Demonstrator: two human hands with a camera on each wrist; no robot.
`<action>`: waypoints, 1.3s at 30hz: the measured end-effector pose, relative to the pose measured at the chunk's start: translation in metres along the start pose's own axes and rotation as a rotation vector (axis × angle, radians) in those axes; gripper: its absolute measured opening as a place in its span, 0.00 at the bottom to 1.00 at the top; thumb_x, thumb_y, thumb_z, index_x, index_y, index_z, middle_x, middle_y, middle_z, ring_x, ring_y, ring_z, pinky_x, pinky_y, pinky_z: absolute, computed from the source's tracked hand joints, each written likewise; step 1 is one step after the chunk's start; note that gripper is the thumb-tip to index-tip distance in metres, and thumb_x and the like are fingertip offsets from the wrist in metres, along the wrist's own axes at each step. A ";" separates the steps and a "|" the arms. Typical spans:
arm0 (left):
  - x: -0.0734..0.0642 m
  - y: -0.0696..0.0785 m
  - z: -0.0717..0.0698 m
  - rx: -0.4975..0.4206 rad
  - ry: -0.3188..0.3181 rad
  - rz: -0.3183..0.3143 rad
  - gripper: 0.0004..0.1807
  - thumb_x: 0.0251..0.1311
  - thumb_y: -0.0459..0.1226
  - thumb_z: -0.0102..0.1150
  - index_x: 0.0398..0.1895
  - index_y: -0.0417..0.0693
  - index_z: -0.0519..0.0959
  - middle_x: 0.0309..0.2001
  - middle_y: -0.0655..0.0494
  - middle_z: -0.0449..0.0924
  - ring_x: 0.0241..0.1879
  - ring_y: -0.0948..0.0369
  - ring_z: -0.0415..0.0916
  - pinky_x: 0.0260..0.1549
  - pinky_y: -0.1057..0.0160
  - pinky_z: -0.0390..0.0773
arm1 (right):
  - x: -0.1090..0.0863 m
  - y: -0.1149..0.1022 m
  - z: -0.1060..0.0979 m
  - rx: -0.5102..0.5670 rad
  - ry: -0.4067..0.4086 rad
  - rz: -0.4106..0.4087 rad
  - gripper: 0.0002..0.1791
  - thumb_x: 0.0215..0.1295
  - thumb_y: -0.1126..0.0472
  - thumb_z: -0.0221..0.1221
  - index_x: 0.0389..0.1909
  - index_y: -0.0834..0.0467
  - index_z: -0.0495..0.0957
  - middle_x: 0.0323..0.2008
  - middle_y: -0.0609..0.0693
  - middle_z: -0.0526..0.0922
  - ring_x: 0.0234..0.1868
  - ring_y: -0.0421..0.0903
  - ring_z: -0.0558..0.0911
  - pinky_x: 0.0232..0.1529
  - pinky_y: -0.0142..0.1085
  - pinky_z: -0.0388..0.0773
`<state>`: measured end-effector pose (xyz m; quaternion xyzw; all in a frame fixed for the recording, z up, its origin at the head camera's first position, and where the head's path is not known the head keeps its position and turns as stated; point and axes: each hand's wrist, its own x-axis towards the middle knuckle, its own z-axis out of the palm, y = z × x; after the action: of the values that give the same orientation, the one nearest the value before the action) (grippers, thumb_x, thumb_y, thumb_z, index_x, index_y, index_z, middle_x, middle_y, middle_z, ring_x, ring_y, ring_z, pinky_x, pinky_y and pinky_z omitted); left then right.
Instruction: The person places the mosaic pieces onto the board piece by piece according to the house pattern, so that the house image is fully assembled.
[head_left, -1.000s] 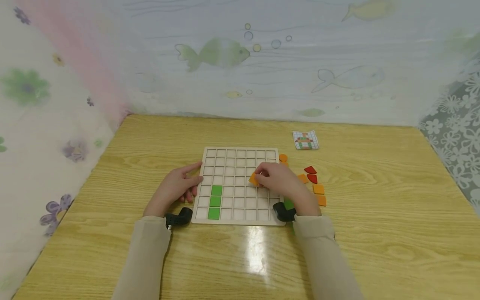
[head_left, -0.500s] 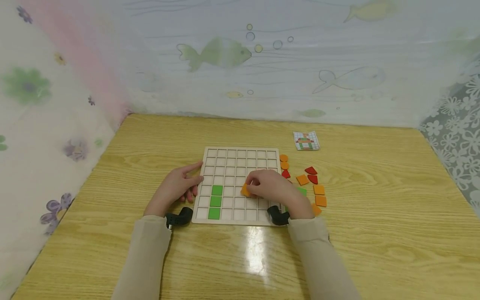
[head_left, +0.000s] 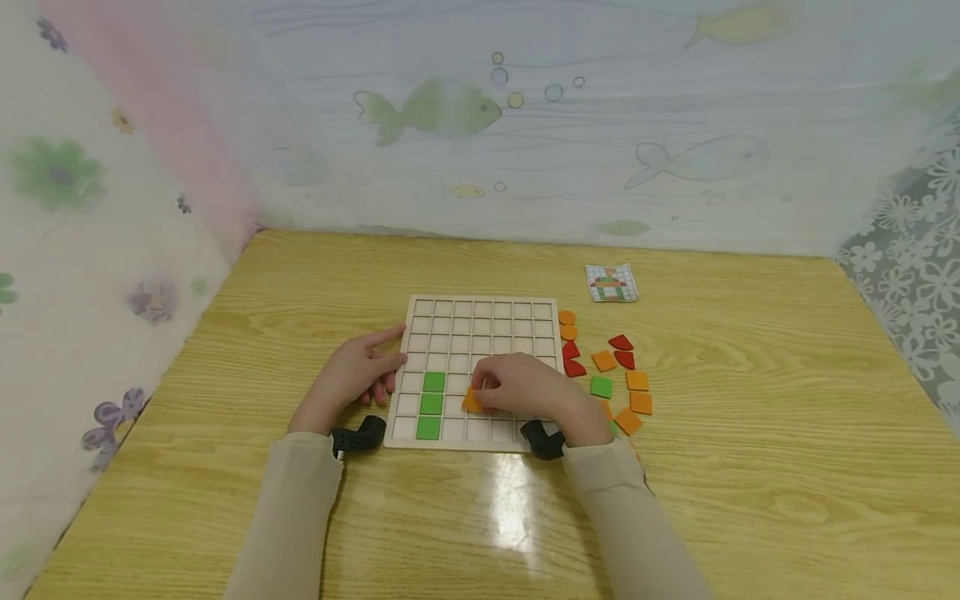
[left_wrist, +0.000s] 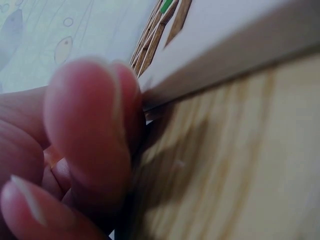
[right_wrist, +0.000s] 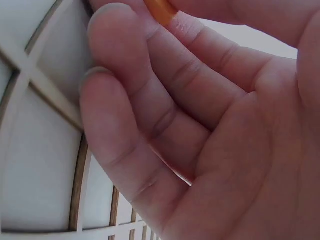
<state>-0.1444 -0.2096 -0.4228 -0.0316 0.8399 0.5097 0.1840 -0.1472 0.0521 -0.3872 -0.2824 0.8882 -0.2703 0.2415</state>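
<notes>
A pale wooden grid board point(head_left: 462, 324) lies on the table, with a column of green square tiles point(head_left: 431, 403) set in its lower left cells. My right hand point(head_left: 525, 387) pinches an orange square tile point(head_left: 472, 402) between thumb and fingertips, tilted over the lower middle cells. In the right wrist view only a bit of this orange tile point(right_wrist: 161, 11) shows between the fingers, with the other fingers close to the grid. At the board's left edge, my left hand point(head_left: 347, 371) rests with index finger and thumb touching the rim. Its fingertips point(left_wrist: 85, 110) are seen large in the left wrist view.
Right of the board lie orange discs point(head_left: 567, 318), red quarter-round pieces point(head_left: 620, 342), a loose green square point(head_left: 602, 387) and several orange squares point(head_left: 637, 381). A small picture card point(head_left: 611, 283) with a coloured grid pattern lies farther back. A painted wall covering point(head_left: 450, 167) rises behind the table.
My right hand has moved left and toward me across the board with the orange tile, uncovering more loose pieces on the right. The left hand has stayed at the board's edge.
</notes>
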 end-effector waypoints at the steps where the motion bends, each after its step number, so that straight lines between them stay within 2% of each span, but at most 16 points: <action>1: 0.000 0.000 0.000 0.001 0.001 0.000 0.30 0.57 0.50 0.55 0.63 0.73 0.60 0.19 0.43 0.75 0.13 0.55 0.71 0.10 0.60 0.69 | 0.000 -0.001 0.001 -0.004 0.000 -0.011 0.02 0.58 0.56 0.54 0.30 0.46 0.75 0.24 0.38 0.76 0.27 0.39 0.73 0.32 0.33 0.69; 6: 0.000 0.000 0.000 0.004 0.002 0.004 0.29 0.57 0.49 0.55 0.63 0.73 0.60 0.19 0.44 0.75 0.13 0.55 0.71 0.11 0.60 0.70 | 0.001 -0.004 0.003 -0.010 -0.007 -0.047 0.04 0.58 0.53 0.54 0.26 0.44 0.75 0.24 0.39 0.75 0.26 0.39 0.71 0.29 0.33 0.68; 22: -0.001 0.001 0.000 0.009 0.003 0.000 0.30 0.57 0.50 0.55 0.63 0.73 0.60 0.20 0.44 0.75 0.13 0.55 0.71 0.11 0.61 0.70 | 0.005 -0.014 0.010 -0.019 -0.031 -0.064 0.06 0.58 0.52 0.57 0.23 0.45 0.76 0.23 0.37 0.76 0.24 0.38 0.71 0.28 0.31 0.68; 30: 0.000 0.004 -0.001 0.020 0.004 0.004 0.30 0.57 0.50 0.54 0.63 0.72 0.60 0.20 0.44 0.75 0.14 0.55 0.71 0.12 0.61 0.70 | 0.005 -0.021 0.012 -0.072 -0.045 -0.061 0.06 0.59 0.53 0.56 0.23 0.45 0.76 0.23 0.37 0.75 0.25 0.37 0.72 0.29 0.31 0.69; 39: 0.001 0.000 -0.001 0.018 0.003 0.009 0.29 0.57 0.50 0.55 0.63 0.71 0.60 0.19 0.45 0.75 0.13 0.55 0.71 0.11 0.61 0.70 | 0.004 -0.023 0.015 -0.120 -0.060 -0.105 0.07 0.57 0.53 0.59 0.22 0.46 0.75 0.23 0.37 0.74 0.25 0.37 0.70 0.30 0.30 0.68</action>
<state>-0.1452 -0.2102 -0.4222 -0.0272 0.8448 0.5029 0.1807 -0.1333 0.0289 -0.3851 -0.3503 0.8792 -0.2202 0.2361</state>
